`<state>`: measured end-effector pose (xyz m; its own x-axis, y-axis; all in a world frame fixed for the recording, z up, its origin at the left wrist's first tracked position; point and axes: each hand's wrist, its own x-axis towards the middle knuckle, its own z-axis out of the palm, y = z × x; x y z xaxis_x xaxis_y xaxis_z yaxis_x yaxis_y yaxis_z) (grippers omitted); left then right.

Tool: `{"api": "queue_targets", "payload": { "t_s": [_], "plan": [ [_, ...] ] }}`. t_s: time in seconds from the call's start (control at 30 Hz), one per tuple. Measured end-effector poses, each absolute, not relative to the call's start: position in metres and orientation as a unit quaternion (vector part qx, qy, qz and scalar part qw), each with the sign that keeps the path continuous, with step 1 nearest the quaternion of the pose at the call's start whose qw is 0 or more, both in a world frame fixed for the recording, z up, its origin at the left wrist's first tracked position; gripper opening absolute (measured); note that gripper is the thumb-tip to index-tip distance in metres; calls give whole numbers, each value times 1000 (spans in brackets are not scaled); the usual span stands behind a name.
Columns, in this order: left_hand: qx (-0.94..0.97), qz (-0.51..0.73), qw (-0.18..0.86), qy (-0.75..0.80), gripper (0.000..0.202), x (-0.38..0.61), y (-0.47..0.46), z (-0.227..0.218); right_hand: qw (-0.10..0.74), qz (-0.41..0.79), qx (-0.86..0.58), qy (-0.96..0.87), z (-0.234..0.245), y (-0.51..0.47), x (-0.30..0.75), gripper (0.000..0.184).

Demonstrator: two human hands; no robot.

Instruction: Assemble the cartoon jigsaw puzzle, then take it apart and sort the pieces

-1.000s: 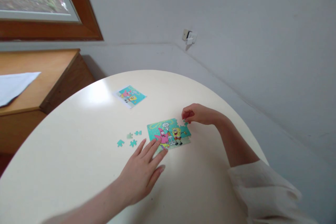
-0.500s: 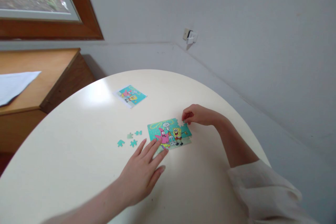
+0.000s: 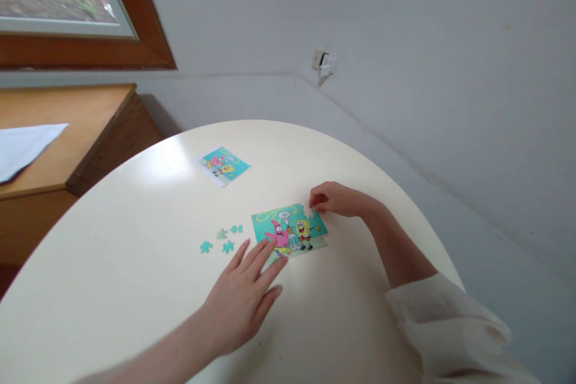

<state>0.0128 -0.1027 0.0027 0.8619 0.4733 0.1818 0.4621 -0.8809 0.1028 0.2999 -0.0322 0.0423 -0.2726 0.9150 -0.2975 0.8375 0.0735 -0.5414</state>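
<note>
A mostly joined cartoon jigsaw puzzle [image 3: 290,228] lies flat on the white table [image 3: 135,276], with gaps at its upper right corner and lower right edge. My left hand [image 3: 245,288] is open, its fingertips resting on the puzzle's lower left part. At the upper right gap, my right hand [image 3: 328,198] pinches a small teal puzzle piece, mostly hidden by the fingers. Several loose puzzle pieces [image 3: 227,246] lie left of the puzzle, apart from it.
A printed reference picture [image 3: 227,166] with the same cartoon lies farther back on the table. Left of the table stands a wooden cabinet [image 3: 90,111] with a white cloth or paper [image 3: 27,147] on it. A wall outlet with a plug [image 3: 324,64] is on the wall behind.
The right hand has barely shifted, staying at the upper right gap with its fingers pinched. The left hand stays on the puzzle. The whole view has moved slightly.
</note>
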Motion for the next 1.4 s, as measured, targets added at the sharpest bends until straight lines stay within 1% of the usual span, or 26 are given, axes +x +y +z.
{"api": "queue_targets", "payload": {
  "t_s": [0.57,0.77,0.9,0.97,1.0,1.03,1.07,1.13,1.17,1.2,1.27,1.4],
  "plan": [
    [963,102,43,246,40,14,-101,3,47,281,-618,-733,41,-33,294,18],
    [960,115,49,249,41,13,-102,1,28,259,-647,-717,42,-33,291,13],
    [962,106,45,246,41,13,-102,1,41,281,-645,-710,39,-31,294,9],
    [962,106,45,247,41,13,-102,2,81,333,-626,-700,33,-29,301,8],
    [962,106,46,247,41,13,-102,2,120,367,-616,-686,29,-29,305,11],
    [962,106,46,247,41,13,-102,3,176,402,-610,-660,24,-28,311,15],
    [962,106,46,247,40,13,-102,3,251,426,-610,-619,19,-28,317,21],
    [962,105,49,247,41,13,-102,4,435,432,-604,-509,9,-27,330,32],
    [962,105,51,247,41,12,-102,4,504,435,-587,-461,5,-26,335,35],
    [962,105,55,247,41,12,-102,4,546,444,-567,-427,1,-26,339,37],
    [962,102,61,247,42,12,-102,4,581,463,-543,-392,-3,-25,343,39],
    [962,91,63,248,43,12,-101,6,581,490,-527,-380,-4,-24,341,38]
  ]
}}
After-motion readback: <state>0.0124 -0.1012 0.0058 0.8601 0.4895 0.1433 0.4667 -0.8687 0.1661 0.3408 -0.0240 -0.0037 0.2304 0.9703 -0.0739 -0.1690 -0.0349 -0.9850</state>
